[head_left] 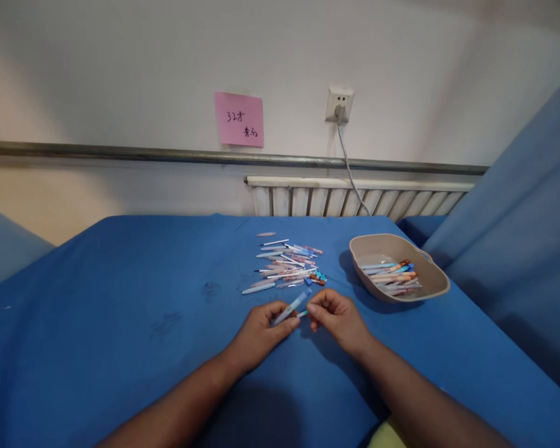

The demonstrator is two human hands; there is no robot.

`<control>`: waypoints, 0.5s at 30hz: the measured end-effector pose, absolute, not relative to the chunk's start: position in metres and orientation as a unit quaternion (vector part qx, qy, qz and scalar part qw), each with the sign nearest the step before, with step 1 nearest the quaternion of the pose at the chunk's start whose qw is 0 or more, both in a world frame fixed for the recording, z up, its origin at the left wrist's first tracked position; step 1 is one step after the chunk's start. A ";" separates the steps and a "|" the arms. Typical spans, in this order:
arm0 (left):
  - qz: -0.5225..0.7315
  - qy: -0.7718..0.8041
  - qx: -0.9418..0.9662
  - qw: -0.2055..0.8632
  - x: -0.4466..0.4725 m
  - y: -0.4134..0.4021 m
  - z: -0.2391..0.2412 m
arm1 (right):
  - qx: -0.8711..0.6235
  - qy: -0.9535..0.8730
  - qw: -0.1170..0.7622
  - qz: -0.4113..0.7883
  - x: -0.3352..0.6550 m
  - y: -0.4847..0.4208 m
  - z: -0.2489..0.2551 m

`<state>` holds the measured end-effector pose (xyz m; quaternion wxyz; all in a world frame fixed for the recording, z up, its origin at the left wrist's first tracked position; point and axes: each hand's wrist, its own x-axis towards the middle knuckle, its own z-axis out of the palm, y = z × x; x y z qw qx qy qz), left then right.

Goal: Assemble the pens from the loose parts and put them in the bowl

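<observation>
A light blue pen barrel [293, 307] with a darker blue end is held slanted in my left hand [257, 331], between thumb and fingers. Just below it, a thin white piece with a green part [302, 313] sticks out past the left thumb toward my right hand [340, 318]. The right thumb and forefinger are pinched at the end of that piece; their tips hide its far end. Beyond both hands lies a loose pile of pen barrels and thin white refills [287, 264], with small blue and brown pieces [317, 278] at its near right.
To the right, a beige plastic basket [433, 283] holds several pens [394, 277], some orange and some blue. A blue sheet [121, 323] covers the table. Behind stand a white radiator [303, 200] and a plugged-in cable [348, 163]; a blue curtain [518, 218] hangs at right.
</observation>
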<state>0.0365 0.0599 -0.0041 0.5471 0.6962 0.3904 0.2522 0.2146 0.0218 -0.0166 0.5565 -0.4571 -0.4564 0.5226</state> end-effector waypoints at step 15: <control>0.236 0.417 0.678 0.558 0.042 0.065 -0.008 | -0.471 -0.400 0.596 0.513 0.227 0.029 -0.010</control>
